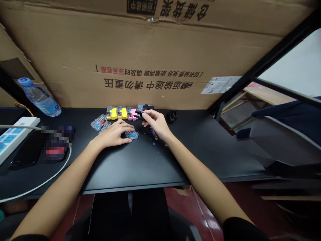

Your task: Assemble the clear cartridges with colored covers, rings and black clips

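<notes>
a big cardboard sheet (150, 47) with upside-down printing walls off the far side of your black counter (130, 167). to your left are a clear bottle (41, 98) with a blue cap, a white power strip (18, 134), a dark phone-like slab (26, 152) and a pale cable (56, 174) curving toward the near edge.

your right hand (153, 122) has its grip closed, thumb and fingertips pinching a small black part (138, 115) above the counter, near the middle. beneath that hand lies a dark strip (153, 134), and a tiny blue disc (154, 143) sits nearer to you.

your left hand (116, 134) is low, its thumb and fingers around a clear block (132, 134) with blue and red inside; you cannot tell from here whether that grip presses on it.

just beyond stand 2 yellow pieces (113, 113) and 1 pink piece (132, 114) in a row with clear parts. more clear blocks (98, 122) lie left of your left hand, and black pieces (172, 116) sit right of your right hand.
</notes>
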A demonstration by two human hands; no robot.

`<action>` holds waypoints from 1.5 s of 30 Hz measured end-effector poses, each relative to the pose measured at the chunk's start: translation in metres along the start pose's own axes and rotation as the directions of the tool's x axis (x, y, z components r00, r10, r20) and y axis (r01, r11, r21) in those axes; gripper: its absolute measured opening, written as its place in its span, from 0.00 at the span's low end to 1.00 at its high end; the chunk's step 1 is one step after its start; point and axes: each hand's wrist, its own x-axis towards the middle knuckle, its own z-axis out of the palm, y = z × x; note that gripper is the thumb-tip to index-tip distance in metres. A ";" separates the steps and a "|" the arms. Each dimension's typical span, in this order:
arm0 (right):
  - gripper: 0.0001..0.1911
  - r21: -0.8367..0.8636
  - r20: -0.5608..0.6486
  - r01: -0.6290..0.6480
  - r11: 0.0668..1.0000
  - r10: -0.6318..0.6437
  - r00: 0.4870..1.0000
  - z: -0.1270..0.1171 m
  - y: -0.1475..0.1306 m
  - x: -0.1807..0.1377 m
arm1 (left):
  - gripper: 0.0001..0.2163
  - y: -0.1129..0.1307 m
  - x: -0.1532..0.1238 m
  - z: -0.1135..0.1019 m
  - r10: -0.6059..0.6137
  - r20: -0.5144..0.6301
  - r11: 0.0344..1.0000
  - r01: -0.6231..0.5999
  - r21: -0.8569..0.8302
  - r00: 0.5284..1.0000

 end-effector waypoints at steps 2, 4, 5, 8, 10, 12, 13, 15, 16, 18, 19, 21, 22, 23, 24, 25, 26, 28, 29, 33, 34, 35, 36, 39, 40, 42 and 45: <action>0.27 0.001 0.003 0.003 1.000 -0.003 1.000 0.001 0.000 0.000 | 0.22 0.001 0.000 0.000 0.012 -0.018 1.000 -0.012 -0.001 1.000; 0.27 0.005 0.005 -0.001 1.000 0.001 1.000 0.002 0.000 0.000 | 0.21 0.003 0.000 0.001 0.030 -0.033 0.999 -0.030 -0.012 0.999; 0.27 0.005 0.007 -0.005 1.000 0.005 1.000 0.002 0.000 0.000 | 0.20 0.005 -0.001 0.001 0.039 -0.038 0.999 -0.040 -0.021 0.999; 0.28 -0.007 0.017 -0.005 1.000 0.005 1.000 0.001 0.000 0.000 | 0.20 0.008 0.000 0.001 0.057 -0.051 0.997 -0.059 -0.042 0.997; 0.27 -0.016 0.023 0.003 1.000 -0.002 1.000 0.001 0.000 -0.001 | 0.20 0.009 0.000 0.001 0.064 -0.054 0.997 -0.066 -0.037 0.996; 0.27 -0.020 0.023 0.008 1.000 -0.008 1.000 0.001 0.001 -0.001 | 0.20 0.009 0.001 0.002 0.066 -0.042 0.997 -0.067 -0.023 0.997; 0.27 -0.021 0.023 0.008 1.000 -0.008 1.000 0.001 0.001 -0.001 | 0.20 0.008 0.001 0.003 0.065 -0.033 0.998 -0.066 -0.018 0.997; 0.28 -0.024 0.021 0.007 1.000 -0.007 1.000 0.002 0.001 -0.001 | 0.20 0.009 0.001 0.003 0.060 -0.015 0.998 -0.060 -0.009 0.998; 0.28 -0.025 0.020 0.007 1.000 -0.006 1.000 0.002 0.001 -0.001 | 0.21 0.009 0.001 0.003 0.058 -0.009 0.998 -0.058 -0.002 0.998; 0.28 -0.025 0.021 0.007 1.000 -0.006 1.000 0.002 0.000 0.000 | 0.22 0.010 0.001 0.003 0.055 -0.001 0.998 -0.055 0.024 0.999; 0.28 -0.027 0.023 0.007 1.000 -0.007 1.000 0.002 0.000 0.000 | 0.24 0.011 0.001 0.003 0.054 0.005 0.998 -0.054 0.042 0.999; 0.27 -0.035 0.028 0.010 0.999 -0.009 1.000 0.001 0.000 -0.001 | 0.26 0.011 0.001 0.002 0.050 0.019 0.996 -0.052 0.079 0.999; 0.27 -0.041 0.028 0.013 0.999 -0.012 1.000 0.001 0.000 -0.001 | 0.26 0.011 0.001 0.003 0.049 0.023 0.994 -0.051 0.093 0.999; 0.27 -0.046 0.029 0.015 0.999 -0.014 0.999 0.001 0.000 -0.001 | 0.25 0.011 0.001 0.003 0.047 0.025 0.993 -0.050 0.103 0.999; 0.27 -0.050 0.028 0.017 0.999 -0.016 0.999 0.001 0.001 -0.001 | 0.23 0.011 0.001 0.003 0.042 0.019 0.993 -0.044 0.106 0.999; 0.27 -0.051 0.028 0.019 0.998 -0.018 0.999 0.001 0.001 -0.001 | 0.20 0.011 0.001 0.004 0.031 0.006 0.995 -0.031 0.097 1.000; 0.27 -0.053 0.028 0.021 0.998 -0.020 0.999 0.001 0.001 -0.001 | 0.18 0.012 0.001 0.004 0.013 -0.017 0.997 -0.011 0.074 1.000; 0.28 -0.060 0.031 0.031 0.998 -0.029 0.999 0.000 0.003 -0.001 | 0.16 0.014 0.002 0.005 -0.042 -0.092 0.999 0.041 -0.021 0.995; 0.29 -0.070 0.028 0.042 0.997 -0.040 0.999 0.000 0.003 0.000 | 0.16 0.015 0.003 0.006 -0.082 -0.138 0.993 0.069 -0.093 0.987; 0.32 -0.171 0.030 0.095 0.981 -0.091 0.995 -0.003 0.006 0.001 | 0.17 0.015 0.009 0.008 -0.324 -0.261 0.855 0.163 -0.493 0.909; 0.32 -0.214 0.031 0.117 0.970 -0.113 0.993 -0.003 0.006 0.000 | 0.18 0.013 0.011 0.008 -0.391 -0.265 0.782 0.166 -0.601 0.881; 0.31 -0.264 0.033 0.148 0.953 -0.145 0.989 -0.003 0.006 -0.001 | 0.19 0.012 0.013 0.009 -0.451 -0.259 0.697 0.156 -0.700 0.854; 0.30 -0.318 0.037 0.190 0.929 -0.188 0.981 -0.003 0.006 -0.002 | 0.20 0.011 0.015 0.009 -0.501 -0.246 0.608 0.136 -0.782 0.830; 0.25 -0.468 0.088 0.349 0.812 -0.350 0.933 0.003 0.003 -0.009 | 0.21 0.009 0.017 0.008 -0.592 -0.175 0.381 0.082 -0.921 0.787; 0.24 -0.500 0.118 0.402 0.767 -0.400 0.909 0.005 0.002 -0.012 | 0.21 0.010 0.018 0.008 -0.601 -0.149 0.332 0.076 -0.940 0.785; 0.23 -0.538 0.175 0.484 0.691 -0.470 0.865 0.010 0.000 -0.016 | 0.19 0.012 0.018 0.007 -0.603 -0.103 0.268 0.079 -0.960 0.791; 0.24 -0.566 0.221 0.523 0.637 -0.494 0.841 0.015 0.000 -0.018 | 0.16 0.016 0.018 0.006 -0.598 -0.055 0.213 0.092 -0.973 0.799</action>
